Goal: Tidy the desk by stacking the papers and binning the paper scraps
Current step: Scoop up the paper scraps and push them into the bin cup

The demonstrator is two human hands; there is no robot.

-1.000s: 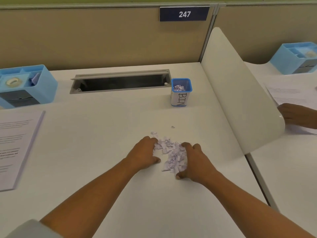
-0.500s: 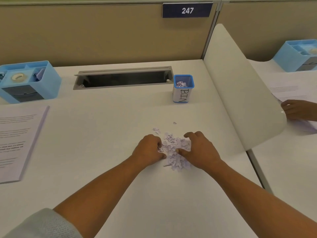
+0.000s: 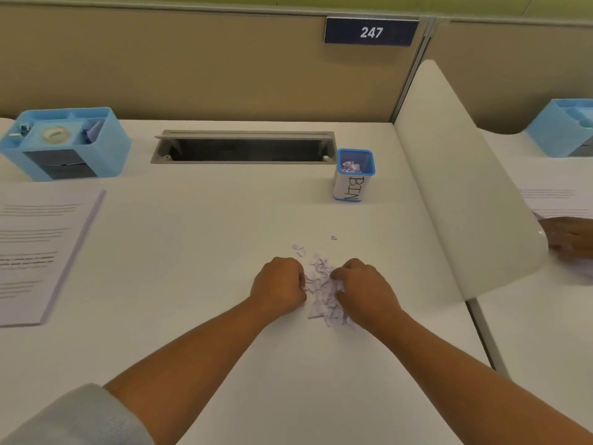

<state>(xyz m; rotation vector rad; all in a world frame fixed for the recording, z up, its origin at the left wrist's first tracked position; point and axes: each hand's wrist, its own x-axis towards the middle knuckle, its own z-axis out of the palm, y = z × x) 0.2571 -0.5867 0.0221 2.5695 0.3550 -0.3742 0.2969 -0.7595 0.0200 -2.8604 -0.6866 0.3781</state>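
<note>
Both hands closed, fingers curled inward: left hand and right hand bracket the pile of paper scraps at lower ctr of frame, each gripping into its own side of the pile. Qty enclosed in each palm: cannot tell, as the fingers cover it. Pile sits on the desk, not lifted.

Step in hand (est.): gathering scraps into a two-hand scoop for transfer.

Just up-frame of the pile are 2 stray scraps, apart from it: one cluster near the left hand knuckles and one smaller bit further up.

Key relation: bin stands upright, up-frame and slightly right of the grip, mouth facing up, w/ some scraps already inside. The right hand is the nearer one. Bin mouth looks narrow vs. a two-hand load, so spill at the rim is the likely risk.

Left edge of frame: 1 stack of papers, long axis running up-frame, well apart from both hands.

Far row: 1 organiser at upper left, 1 cable slot at ctr.

Right side: 1 divider. Beyond it are another person's hand on sheets and a 2nd organiser, partly cropped.
</note>
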